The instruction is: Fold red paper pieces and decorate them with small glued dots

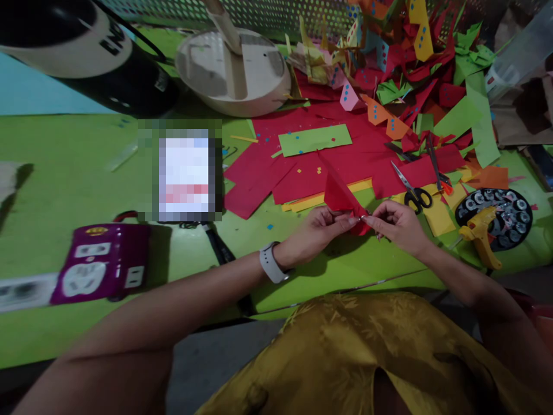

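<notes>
Between my two hands is a piece of folded red paper (340,189), its long point rising up and to the left. My left hand (325,227), with a watch on its wrist, pinches the paper's lower part. From the other side, my right hand (394,226) pinches the same part, its fingertips nearly meeting the left thumb. A tiny shiny bit shows at the fingertips, too small to name. Black-handled scissors (417,199) lie just beyond my right hand. Red paper sheets (254,178) and a green paper strip (315,140) are spread behind the folded piece.
Folded colourful paper pieces (389,75) pile up at the back right. A yellow glue gun (481,230) rests on a round black tray (464,210). To the left are a purple power socket box (103,262), a blurred-out phone (185,178) and a round lamp base (263,86).
</notes>
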Demonstrator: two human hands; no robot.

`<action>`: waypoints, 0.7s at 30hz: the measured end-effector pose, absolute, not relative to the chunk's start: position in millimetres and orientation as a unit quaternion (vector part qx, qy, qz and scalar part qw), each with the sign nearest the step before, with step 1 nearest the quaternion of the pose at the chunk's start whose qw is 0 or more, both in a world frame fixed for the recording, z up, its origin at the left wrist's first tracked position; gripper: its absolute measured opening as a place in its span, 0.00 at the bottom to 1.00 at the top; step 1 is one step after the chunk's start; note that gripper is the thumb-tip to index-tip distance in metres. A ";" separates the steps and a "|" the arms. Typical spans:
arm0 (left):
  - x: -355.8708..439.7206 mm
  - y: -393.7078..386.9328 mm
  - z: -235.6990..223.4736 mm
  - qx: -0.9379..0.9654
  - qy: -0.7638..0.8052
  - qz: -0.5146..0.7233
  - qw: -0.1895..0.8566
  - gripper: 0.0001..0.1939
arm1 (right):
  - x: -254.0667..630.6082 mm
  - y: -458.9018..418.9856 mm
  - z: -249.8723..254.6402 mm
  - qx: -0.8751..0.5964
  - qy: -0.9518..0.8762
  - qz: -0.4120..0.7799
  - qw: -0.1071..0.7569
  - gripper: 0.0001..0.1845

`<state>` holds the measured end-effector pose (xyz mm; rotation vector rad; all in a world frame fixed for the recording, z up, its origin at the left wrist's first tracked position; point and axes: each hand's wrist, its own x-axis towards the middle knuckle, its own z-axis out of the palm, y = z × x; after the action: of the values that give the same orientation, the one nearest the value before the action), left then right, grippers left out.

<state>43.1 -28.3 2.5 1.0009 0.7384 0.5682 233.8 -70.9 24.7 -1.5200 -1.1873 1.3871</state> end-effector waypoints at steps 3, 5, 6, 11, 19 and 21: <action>42.9 -28.6 3.0 0.462 0.341 0.265 0.775 0.19 | 233.6 -71.4 24.1 -0.593 -0.470 0.536 0.375 0.25; 42.6 -28.7 3.2 0.466 0.343 0.264 0.772 0.19 | 233.6 -71.7 23.6 -0.593 -0.473 0.533 0.375 0.25; 42.5 -28.7 3.2 0.468 0.344 0.263 0.771 0.18 | 233.7 -71.9 23.3 -0.594 -0.475 0.531 0.373 0.24; 43.0 -29.9 4.0 0.462 0.346 0.274 0.769 0.18 | 234.4 -72.8 21.5 -0.597 -0.490 0.521 0.362 0.22; 43.1 -32.6 1.6 0.472 0.393 0.278 0.739 0.16 | 232.4 -74.9 21.9 -0.599 -0.500 0.506 0.367 0.18; 42.9 -32.5 1.1 0.479 0.390 0.279 0.735 0.16 | 232.3 -75.3 22.1 -0.601 -0.504 0.503 0.363 0.17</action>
<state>42.9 -32.5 1.1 1.0525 0.8578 0.6129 232.3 -75.3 22.1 -1.5472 -1.2977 1.2945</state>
